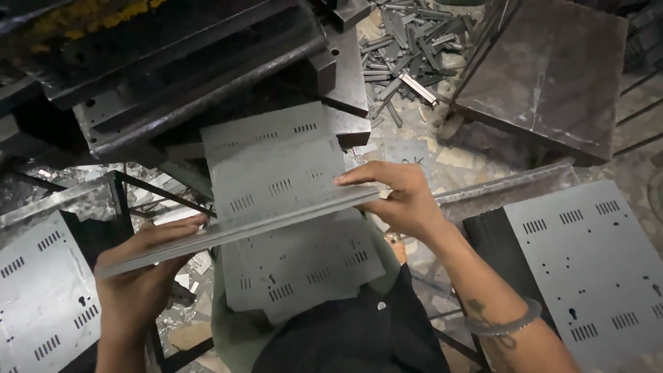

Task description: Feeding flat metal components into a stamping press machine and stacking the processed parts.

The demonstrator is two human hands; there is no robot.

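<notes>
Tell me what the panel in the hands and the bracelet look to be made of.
Slotted panel: likely thin sheet metal, matte grey, with crisp punched slots and a folded edge. Bracelet on the right wrist: probably metal, silvery with a dull sheen, though plastic can't be ruled out.

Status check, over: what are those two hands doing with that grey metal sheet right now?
Left hand and right hand grip opposite ends of one punched sheet, held tilted at the press. More sheets below it. Nothing blocking.
</notes>
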